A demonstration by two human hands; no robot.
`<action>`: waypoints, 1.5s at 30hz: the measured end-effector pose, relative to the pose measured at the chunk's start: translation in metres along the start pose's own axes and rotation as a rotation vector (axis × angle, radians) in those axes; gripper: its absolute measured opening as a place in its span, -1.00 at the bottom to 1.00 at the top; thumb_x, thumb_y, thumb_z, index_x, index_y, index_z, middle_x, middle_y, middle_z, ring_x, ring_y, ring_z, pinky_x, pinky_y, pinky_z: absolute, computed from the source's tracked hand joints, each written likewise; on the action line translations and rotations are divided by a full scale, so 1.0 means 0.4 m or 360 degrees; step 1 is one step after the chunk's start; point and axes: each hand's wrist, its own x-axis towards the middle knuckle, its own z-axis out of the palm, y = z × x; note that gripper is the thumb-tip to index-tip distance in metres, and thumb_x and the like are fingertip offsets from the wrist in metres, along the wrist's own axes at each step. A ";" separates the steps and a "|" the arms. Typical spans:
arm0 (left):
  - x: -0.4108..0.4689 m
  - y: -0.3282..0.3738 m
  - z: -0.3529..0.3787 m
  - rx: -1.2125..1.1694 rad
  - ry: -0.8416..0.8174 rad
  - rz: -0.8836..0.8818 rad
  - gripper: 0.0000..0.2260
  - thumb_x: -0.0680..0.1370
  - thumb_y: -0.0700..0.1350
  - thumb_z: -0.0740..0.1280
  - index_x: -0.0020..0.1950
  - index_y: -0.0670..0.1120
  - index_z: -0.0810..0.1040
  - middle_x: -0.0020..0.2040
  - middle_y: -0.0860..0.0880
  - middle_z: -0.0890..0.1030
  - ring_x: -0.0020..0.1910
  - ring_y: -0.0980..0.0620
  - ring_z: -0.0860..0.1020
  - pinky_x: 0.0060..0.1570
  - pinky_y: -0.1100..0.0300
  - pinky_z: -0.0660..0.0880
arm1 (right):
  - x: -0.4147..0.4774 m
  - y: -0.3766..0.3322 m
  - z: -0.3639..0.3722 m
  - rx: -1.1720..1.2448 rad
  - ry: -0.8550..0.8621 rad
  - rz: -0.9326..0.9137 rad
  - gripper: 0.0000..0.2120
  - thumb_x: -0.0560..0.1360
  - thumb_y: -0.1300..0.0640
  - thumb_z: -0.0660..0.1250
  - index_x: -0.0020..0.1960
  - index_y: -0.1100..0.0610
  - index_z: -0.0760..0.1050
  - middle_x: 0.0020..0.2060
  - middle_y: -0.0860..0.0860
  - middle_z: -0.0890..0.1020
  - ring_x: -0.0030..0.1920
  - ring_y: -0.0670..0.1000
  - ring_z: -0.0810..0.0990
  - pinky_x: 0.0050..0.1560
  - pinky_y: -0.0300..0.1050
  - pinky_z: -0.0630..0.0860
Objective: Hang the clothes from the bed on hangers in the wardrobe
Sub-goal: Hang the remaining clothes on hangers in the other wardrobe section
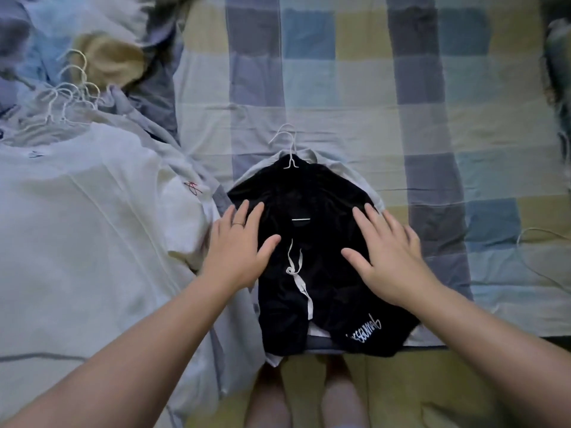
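Black shorts (321,242) on hanger (289,149), hook pointing away, left hand (239,242) and right hand (389,254) flat, fingers spread

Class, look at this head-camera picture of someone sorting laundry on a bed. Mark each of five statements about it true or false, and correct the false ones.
1. The left hand and the right hand both lie flat on the black garment. True.
2. The black garment is hanging in a wardrobe. False: it lies on the bed's checked sheet.
3. A ring is on the left hand. True.
4. The right hand grips a hanger. False: it holds nothing; the white hanger sticks out at the garment's collar, untouched.
5. More hangers lie with the pile of light clothes on the left. True.
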 end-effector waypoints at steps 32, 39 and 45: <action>0.324 -0.009 -0.023 -0.0292 0.0061 0.0043 -0.79 0.67 -0.02 0.18 0.21 -0.10 0.46 0.14 -0.20 0.58 0.15 -0.22 0.51 0.11 -0.08 0.43 | 0.376 0.121 0.016 0.0315 0.0120 0.0008 -0.83 0.57 0.08 0.19 0.05 0.10 0.51 0.03 0.20 0.61 0.06 0.24 0.56 -0.01 0.08 0.51; 0.123 0.080 -0.175 -0.0329 0.0041 0.0321 -0.82 0.65 -0.08 0.24 0.16 -0.15 0.51 0.10 -0.20 0.60 0.11 -0.23 0.53 0.04 -0.05 0.44 | 0.050 0.088 -0.137 0.0406 0.0313 0.0135 -0.88 0.55 0.13 0.19 -0.03 0.11 0.50 -0.03 0.17 0.59 0.03 0.24 0.54 -0.08 0.09 0.49; -0.022 0.176 -0.337 -0.0445 0.0138 0.0579 -0.83 0.63 -0.09 0.28 0.17 -0.11 0.56 0.09 -0.16 0.63 0.11 -0.18 0.54 0.06 0.02 0.43 | -0.210 0.057 -0.247 0.0483 0.0587 0.0321 -0.87 0.54 0.16 0.18 -0.06 0.18 0.48 -0.13 0.16 0.54 -0.05 0.25 0.53 -0.08 0.15 0.49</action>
